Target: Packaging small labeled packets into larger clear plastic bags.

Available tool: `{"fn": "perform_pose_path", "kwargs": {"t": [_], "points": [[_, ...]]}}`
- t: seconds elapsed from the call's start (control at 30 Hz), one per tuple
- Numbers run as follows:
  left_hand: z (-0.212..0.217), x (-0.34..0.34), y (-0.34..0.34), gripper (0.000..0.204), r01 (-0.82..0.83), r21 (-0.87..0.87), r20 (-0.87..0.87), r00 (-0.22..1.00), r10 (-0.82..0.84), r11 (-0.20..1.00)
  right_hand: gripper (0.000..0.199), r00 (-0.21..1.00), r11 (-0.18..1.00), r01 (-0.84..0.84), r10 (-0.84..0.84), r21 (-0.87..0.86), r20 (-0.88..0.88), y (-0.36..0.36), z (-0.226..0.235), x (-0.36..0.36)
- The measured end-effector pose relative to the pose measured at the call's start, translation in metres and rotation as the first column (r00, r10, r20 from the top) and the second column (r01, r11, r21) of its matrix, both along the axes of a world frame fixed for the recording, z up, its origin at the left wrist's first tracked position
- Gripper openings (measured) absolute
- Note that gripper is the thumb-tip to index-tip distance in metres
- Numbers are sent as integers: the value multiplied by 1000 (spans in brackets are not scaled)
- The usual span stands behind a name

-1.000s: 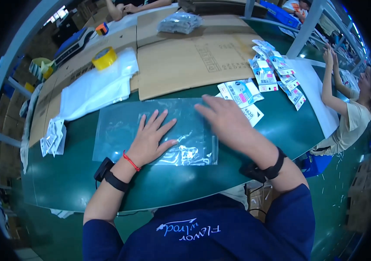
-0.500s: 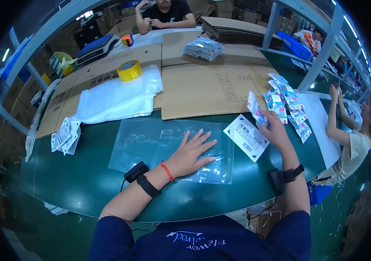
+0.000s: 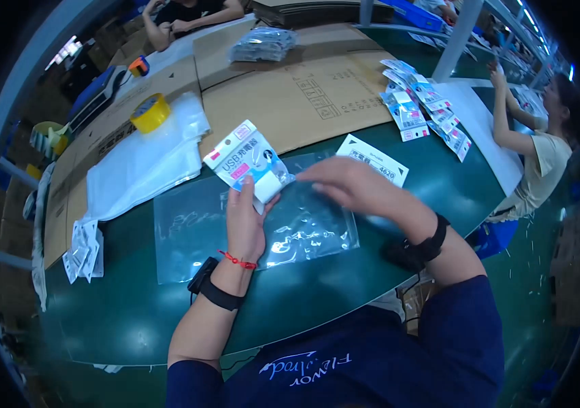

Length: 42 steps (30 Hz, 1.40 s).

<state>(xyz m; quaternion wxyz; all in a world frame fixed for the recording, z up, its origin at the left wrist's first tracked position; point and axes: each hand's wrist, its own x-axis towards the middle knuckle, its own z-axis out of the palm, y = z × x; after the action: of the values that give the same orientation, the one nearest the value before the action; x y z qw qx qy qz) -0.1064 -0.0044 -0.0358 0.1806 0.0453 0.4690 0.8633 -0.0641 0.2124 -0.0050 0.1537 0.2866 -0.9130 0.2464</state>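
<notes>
My left hand point(image 3: 248, 216) is closed around the lower part of a charger package point(image 3: 252, 163), a clear bag with a white, blue and pink printed card. The package is tilted, held over a flat clear plastic bag point(image 3: 195, 234) on the table. Just right of the package, my right hand point(image 3: 354, 183) is arched, with its fingers apart and the fingertips by the package's right edge. Whether they touch it is hard to see. Partly behind the right hand lies a white printed label sheet point(image 3: 378, 162).
Similar charger packages point(image 3: 422, 105) lie in a pile at the right. Clear bags point(image 3: 140, 163) are stacked left under yellow tape point(image 3: 150, 113). White labels point(image 3: 84, 251) sit far left. Cardboard point(image 3: 290, 88) spans the back, with bagged goods point(image 3: 263, 45). Co-workers sit opposite and at right.
The charger package has moved from my right hand at the right to my left hand over the clear bag. My left hand has lifted off that bag. The view has shifted too.
</notes>
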Motion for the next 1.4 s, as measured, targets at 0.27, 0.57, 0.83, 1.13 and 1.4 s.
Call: {"fn": "perform_pose_path", "kwargs": {"t": [0.27, 0.57, 0.83, 1.13, 1.4], "points": [[0, 4, 5, 31, -3, -31, -20, 1000, 2, 1000, 40, 827, 785, 527, -562, 325, 17, 86, -29, 32], [-7, 0, 5, 31, 45, -87, -36, 998, -48, 995, 51, 742, 718, 656, -669, 232, -28, 126, -23, 2], [-13, 2, -2, 30, 58, -156, -52, 996, -67, 986, 12, 642, 492, 745, -711, 451, -286, 162, -19, -14], [-12, 4, -4, 27, 10, -65, -116, 993, -17, 998, 24, 542, 536, 818, -840, -207, -34, 150, 50, -22], [-3, -2, 4, 32, -42, -57, -280, 960, 24, 998, 25, 743, 473, 557, 82, -682, 664, 23, 71, -9]]}}
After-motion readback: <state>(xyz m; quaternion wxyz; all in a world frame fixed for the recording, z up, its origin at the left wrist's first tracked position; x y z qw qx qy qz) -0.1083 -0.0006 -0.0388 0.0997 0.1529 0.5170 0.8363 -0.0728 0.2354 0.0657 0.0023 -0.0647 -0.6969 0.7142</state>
